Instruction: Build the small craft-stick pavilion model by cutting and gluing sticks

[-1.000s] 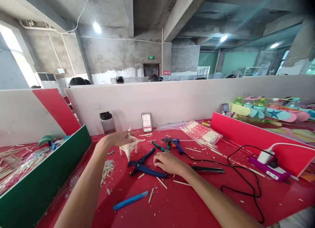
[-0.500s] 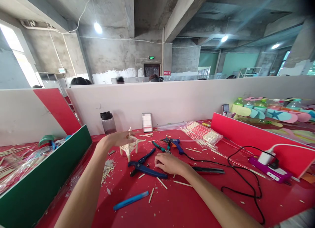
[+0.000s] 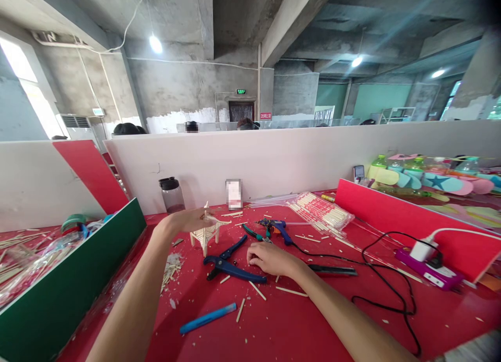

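Note:
A small model built of wooden sticks stands on the red table. My left hand rests on its top and holds it. My right hand lies palm down on the table, fingers curled over loose sticks, next to the blue-handled cutter. I cannot tell whether it grips a stick. More short wooden sticks lie scattered around it.
A blue glue gun, green pliers, a blue stick, a pack of sticks, a black cable to a purple power strip, and a dark bottle share the table. Green and red dividers flank it.
My right hand has shifted slightly on the table beside the cutter. My left hand stays on the stick model.

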`<state>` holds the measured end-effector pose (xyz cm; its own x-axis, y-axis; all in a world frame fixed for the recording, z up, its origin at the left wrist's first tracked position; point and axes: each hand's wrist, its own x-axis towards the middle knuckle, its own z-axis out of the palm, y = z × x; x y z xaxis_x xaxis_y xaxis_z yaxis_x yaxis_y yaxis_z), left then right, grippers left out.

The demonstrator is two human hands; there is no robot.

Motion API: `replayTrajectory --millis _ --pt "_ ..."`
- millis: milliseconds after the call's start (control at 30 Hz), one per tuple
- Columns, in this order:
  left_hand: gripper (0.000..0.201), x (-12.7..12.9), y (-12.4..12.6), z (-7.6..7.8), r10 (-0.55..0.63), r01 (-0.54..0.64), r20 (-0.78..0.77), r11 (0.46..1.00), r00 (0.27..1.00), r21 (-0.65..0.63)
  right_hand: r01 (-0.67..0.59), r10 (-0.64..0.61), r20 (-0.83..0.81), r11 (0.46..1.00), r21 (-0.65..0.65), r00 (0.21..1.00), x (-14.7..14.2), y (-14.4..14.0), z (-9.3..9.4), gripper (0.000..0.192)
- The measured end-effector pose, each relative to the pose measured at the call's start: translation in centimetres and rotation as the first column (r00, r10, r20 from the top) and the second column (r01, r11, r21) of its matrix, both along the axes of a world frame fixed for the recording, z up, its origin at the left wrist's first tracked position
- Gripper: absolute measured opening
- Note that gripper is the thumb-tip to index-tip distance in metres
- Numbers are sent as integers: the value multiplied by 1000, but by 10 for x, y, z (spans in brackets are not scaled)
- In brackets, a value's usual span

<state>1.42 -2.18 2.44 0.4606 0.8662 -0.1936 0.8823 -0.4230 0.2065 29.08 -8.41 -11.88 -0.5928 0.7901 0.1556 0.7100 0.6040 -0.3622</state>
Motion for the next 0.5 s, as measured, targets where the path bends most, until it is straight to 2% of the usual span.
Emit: replayTrajectory --millis 167,500 --pt "80 -1 5 -3 7 -8 -15 999 1000 -43 9 -9 -13 1000 2 1000 1 -2 2 15" --pt "80 -4 10 -7 -6 6 -7 999 1000 -50 -3 3 -12 1000 17 1000 -2 -2 -1 9"
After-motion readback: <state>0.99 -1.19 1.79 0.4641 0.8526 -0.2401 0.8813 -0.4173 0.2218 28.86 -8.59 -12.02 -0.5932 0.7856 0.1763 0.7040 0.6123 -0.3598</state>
